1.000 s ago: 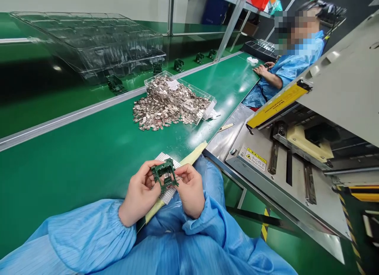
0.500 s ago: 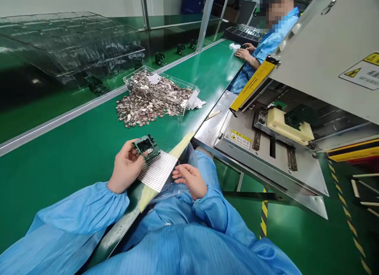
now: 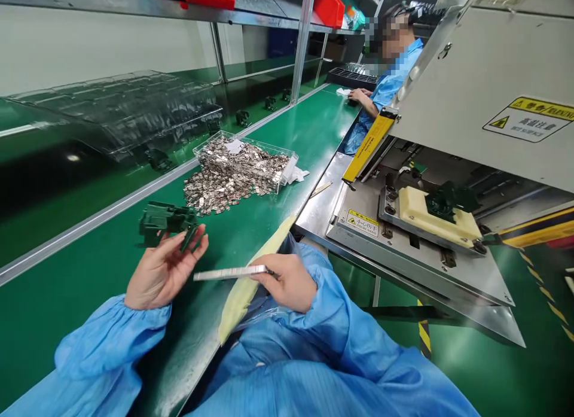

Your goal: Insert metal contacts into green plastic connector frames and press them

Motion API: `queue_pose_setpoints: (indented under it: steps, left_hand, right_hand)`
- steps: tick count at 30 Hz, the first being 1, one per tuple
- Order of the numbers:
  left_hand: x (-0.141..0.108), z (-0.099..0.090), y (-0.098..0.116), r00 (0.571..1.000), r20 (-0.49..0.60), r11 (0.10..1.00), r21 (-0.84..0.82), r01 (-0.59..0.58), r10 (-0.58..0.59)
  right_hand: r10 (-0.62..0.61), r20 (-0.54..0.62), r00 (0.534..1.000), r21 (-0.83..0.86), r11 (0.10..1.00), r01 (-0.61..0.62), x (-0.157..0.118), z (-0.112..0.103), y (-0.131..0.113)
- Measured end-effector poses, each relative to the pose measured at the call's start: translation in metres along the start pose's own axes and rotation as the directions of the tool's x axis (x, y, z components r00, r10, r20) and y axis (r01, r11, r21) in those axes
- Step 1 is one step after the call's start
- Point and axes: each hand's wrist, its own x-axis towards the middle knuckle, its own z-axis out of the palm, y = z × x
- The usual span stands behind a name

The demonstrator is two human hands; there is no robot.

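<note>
Above the green bench [image 3: 107,273], my left hand [image 3: 159,276] grips a dark green plastic housing [image 3: 156,221] between thumb and fingers. My right hand [image 3: 287,280] is closed on one end of a thin, silvery ribbed plate [image 3: 226,274], now seen nearly edge-on. The plate's other end points at my left hand and stays apart from the housing. Beneath the plate, a pale yellow strip [image 3: 242,300] lies along the bench edge. Farther forward, small metal pieces [image 3: 210,192] are heaped beside and inside a clear plastic tray [image 3: 289,166].
On the right stands a press machine [image 3: 493,76] with a yellow side guard [image 3: 370,148]; another green housing [image 3: 448,201] sits in its cream fixture [image 3: 415,210]. A co-worker [image 3: 385,88] sits farther along the bench. Clear blister trays [image 3: 134,112] lie at left behind a metal rail [image 3: 179,172].
My left hand has moved left with the housing, away from the plate. My right hand, beside the plate before, now holds it lifted and turned edge-on. The camera view has tilted upward.
</note>
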Motion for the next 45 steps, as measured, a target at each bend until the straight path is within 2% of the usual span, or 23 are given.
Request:
queue_pose_setpoints:
  steps: [2, 4, 6, 8, 10, 12, 14, 15, 17, 18, 20, 23, 29, 37, 42, 45]
  left_hand:
    - [-0.002, -0.002, 0.002, 1.000, 0.019, 1.000, 0.000, -0.008, 0.008]
    - [-0.007, -0.003, -0.007, 0.998, 0.061, 0.999, 0.041, 0.022, -0.025]
    - [-0.013, -0.003, -0.022, 0.992, 0.108, 0.994, 0.089, 0.062, -0.071]
    - [-0.016, -0.002, -0.039, 0.986, 0.146, 0.989, 0.131, 0.067, -0.086]
    - [-0.016, -0.002, -0.054, 0.980, 0.191, 0.985, 0.169, 0.021, -0.054]
    - [-0.013, -0.005, -0.065, 0.971, 0.240, 0.975, 0.216, -0.056, 0.002]
    - [-0.008, -0.010, -0.072, 0.959, 0.278, 0.954, 0.272, -0.127, 0.049]
    - [-0.006, -0.013, -0.074, 0.955, 0.290, 0.941, 0.299, -0.157, 0.067]
    - [-0.003, -0.016, -0.078, 0.947, 0.303, 0.919, 0.334, -0.209, 0.105]
    - [-0.002, -0.016, -0.079, 0.944, 0.305, 0.911, 0.340, -0.233, 0.127]
    - [0.000, -0.011, -0.083, 0.937, 0.304, 0.898, 0.342, -0.277, 0.173]
    - [0.000, 0.000, -0.086, 0.927, 0.306, 0.883, 0.343, -0.321, 0.218]
    - [0.002, 0.015, -0.086, 0.924, 0.280, 0.830, 0.424, -0.361, 0.259]
    - [-0.001, 0.021, -0.083, 0.936, 0.241, 0.804, 0.486, -0.344, 0.255]
    - [-0.002, 0.022, -0.082, 0.926, 0.268, 0.799, 0.476, -0.367, 0.265]
    - [0.000, 0.016, -0.083, 0.921, 0.284, 0.803, 0.462, -0.376, 0.267]
  right_hand:
    - [-0.253, 0.058, 0.966, -0.185, 0.948, 0.260, 0.010, -0.002, 0.010]
    - [-0.409, 0.071, 0.910, -0.349, 0.844, 0.407, 0.015, 0.000, 0.020]
    - [-0.471, 0.057, 0.880, -0.472, 0.764, 0.439, 0.015, 0.006, 0.027]
    - [-0.470, 0.046, 0.881, -0.556, 0.721, 0.414, 0.009, 0.012, 0.030]
    - [-0.405, -0.025, 0.914, -0.615, 0.727, 0.306, -0.004, 0.019, 0.033]
    - [-0.257, -0.180, 0.950, -0.576, 0.810, 0.110, -0.022, 0.024, 0.036]
    - [0.001, -0.356, 0.934, -0.339, 0.932, -0.130, -0.044, 0.030, 0.041]
    - [0.168, -0.382, 0.909, -0.143, 0.961, -0.238, -0.055, 0.033, 0.044]
    - [0.430, -0.274, 0.860, 0.213, 0.899, -0.382, -0.070, 0.039, 0.046]
    - [0.494, -0.176, 0.851, 0.338, 0.843, -0.419, -0.074, 0.043, 0.047]
    - [0.516, -0.012, 0.856, 0.476, 0.756, -0.449, -0.075, 0.048, 0.046]
    - [0.505, 0.069, 0.861, 0.563, 0.693, -0.451, -0.063, 0.053, 0.045]
    - [0.474, 0.013, 0.880, 0.564, 0.724, -0.398, -0.043, 0.052, 0.058]
    - [0.406, -0.093, 0.909, 0.432, 0.839, -0.330, -0.049, 0.059, 0.064]
    - [0.412, -0.070, 0.908, 0.300, 0.877, -0.375, -0.056, 0.054, 0.073]
    - [0.467, -0.021, 0.884, 0.197, 0.869, -0.455, -0.056, 0.047, 0.089]
